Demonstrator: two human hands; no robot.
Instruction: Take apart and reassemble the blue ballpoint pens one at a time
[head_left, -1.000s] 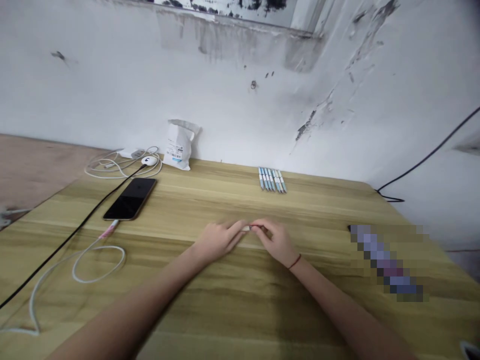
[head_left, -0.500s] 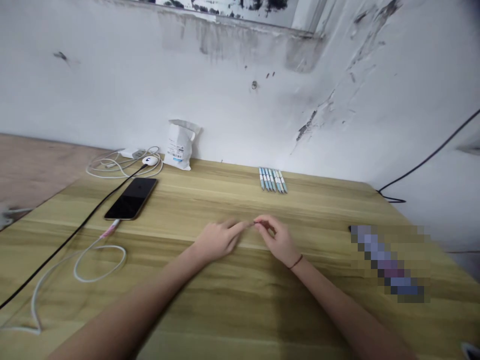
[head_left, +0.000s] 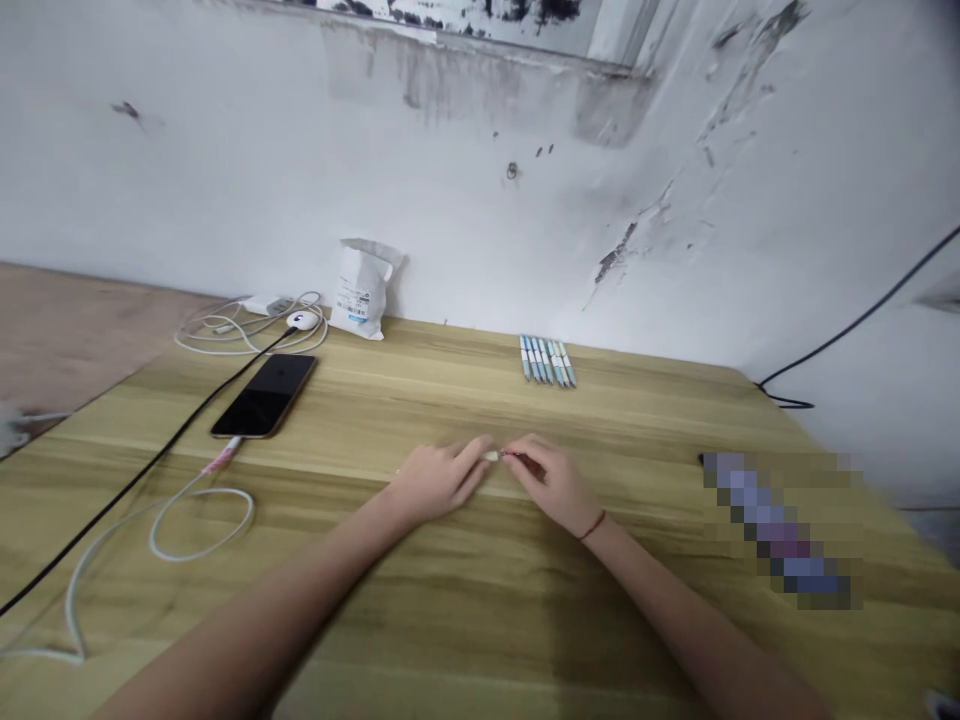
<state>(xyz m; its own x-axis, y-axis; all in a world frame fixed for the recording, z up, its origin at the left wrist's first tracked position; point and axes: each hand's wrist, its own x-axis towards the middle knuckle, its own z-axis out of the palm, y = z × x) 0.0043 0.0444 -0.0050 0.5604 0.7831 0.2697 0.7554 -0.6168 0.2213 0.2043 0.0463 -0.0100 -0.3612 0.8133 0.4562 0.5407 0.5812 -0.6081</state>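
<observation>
Over the middle of the table, my left hand (head_left: 437, 480) is closed around what looks like a pen (head_left: 491, 456); only its short pale end shows past the fingertips. My right hand (head_left: 553, 478), with a dark red band at its wrist, pinches a tiny dark piece (head_left: 505, 455) at that end. The fingers cover most of both, so I cannot tell whether the two pieces are joined. Farther back, several light blue and white pens (head_left: 547, 361) lie side by side in a row near the wall.
To the left, a black phone (head_left: 265, 396) lies with a white cable (head_left: 247, 505) plugged in. Behind it are a charger (head_left: 266, 306), coiled cables and a white packet (head_left: 362, 292) standing by the wall. A blurred-out long object (head_left: 772, 525) lies at the right.
My left fingertips have drawn back slightly from straight to bent, and the pale end now shows between the hands. My right hand stays in nearly the same place, still pinching.
</observation>
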